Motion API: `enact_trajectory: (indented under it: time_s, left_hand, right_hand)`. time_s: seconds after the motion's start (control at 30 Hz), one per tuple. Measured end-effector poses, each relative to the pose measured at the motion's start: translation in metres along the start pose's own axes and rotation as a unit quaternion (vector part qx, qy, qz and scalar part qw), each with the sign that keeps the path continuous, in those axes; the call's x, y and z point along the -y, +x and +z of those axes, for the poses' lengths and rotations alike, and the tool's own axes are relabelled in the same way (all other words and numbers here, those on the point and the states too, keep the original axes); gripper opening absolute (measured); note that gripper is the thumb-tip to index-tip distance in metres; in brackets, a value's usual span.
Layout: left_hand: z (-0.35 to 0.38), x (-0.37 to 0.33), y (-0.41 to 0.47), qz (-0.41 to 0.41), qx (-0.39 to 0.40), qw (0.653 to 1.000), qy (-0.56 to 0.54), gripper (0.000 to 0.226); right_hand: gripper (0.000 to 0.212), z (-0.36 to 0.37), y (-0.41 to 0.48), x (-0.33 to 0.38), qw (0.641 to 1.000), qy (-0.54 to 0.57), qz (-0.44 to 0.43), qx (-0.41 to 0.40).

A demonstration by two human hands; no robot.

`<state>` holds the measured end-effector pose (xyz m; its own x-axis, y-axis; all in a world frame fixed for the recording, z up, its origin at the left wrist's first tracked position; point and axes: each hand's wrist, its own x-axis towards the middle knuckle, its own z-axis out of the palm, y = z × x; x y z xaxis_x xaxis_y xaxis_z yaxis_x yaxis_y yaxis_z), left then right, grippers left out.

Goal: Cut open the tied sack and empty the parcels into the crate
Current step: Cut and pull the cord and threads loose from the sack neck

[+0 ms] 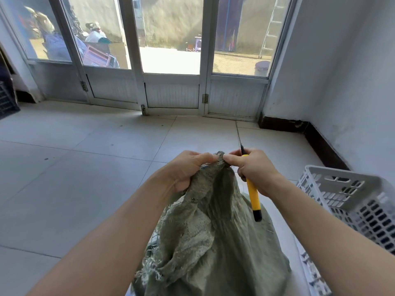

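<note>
Two hands on the sack (213,231), at its bunched top end. Our left hand (186,169) grips the cloth; our right hand (254,169) holds a yellow knife (253,197) just right of the sack, long axis near-upright, blade pointing away. Crate (352,199) further right.

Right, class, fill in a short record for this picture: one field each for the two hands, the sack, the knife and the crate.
Sack: grey-green, woven, standing on the floor, neck bunched; no parcels visible
Knife: yellow handle, dark tip pointing away from the person
Left hand: grips the sack's neck
Right hand: holds the knife, fingertips pinching the neck
Crate: white, slotted, right of the sack
</note>
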<state>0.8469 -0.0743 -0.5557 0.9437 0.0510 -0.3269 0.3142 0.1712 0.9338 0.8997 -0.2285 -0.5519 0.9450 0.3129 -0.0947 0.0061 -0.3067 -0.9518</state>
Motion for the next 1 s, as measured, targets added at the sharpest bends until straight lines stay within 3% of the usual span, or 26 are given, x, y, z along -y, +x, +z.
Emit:
enact_trajectory:
  time_s: [0.2,0.5,0.57,0.63,0.73,0.87,1.0]
  left_hand:
    - [0.011,0.002,0.001,0.013,-0.004,0.999,0.048,0.009]
    - [0.009,0.002,-0.001,0.019,-0.004,0.999,0.032,0.016]
    - [0.007,0.002,-0.002,0.016,0.007,1.000,0.016,0.017]
    - [0.007,0.002,-0.002,0.015,0.014,1.000,0.000,0.018]
    - [0.007,0.002,-0.002,0.019,0.019,1.000,-0.017,0.019]
    - [0.007,0.008,-0.001,0.029,0.015,0.999,-0.019,0.021]
    - [0.006,0.012,0.000,0.031,0.005,0.999,-0.024,0.021]
  right_hand:
    - [0.011,-0.006,-0.010,-0.002,0.999,-0.002,-0.016,0.039]
    - [0.014,-0.006,-0.010,-0.003,0.996,0.060,0.016,0.062]
    - [0.026,-0.008,-0.012,-0.002,0.999,0.004,-0.020,0.041]
    - [0.044,-0.013,-0.015,0.000,0.989,-0.127,-0.079,0.013]
    - [0.066,-0.026,-0.022,-0.006,0.932,-0.331,-0.148,0.012]
    - [0.063,-0.038,-0.030,-0.025,0.863,-0.482,-0.148,0.018]
    - [0.063,-0.040,-0.032,-0.029,0.832,-0.533,-0.154,0.019]
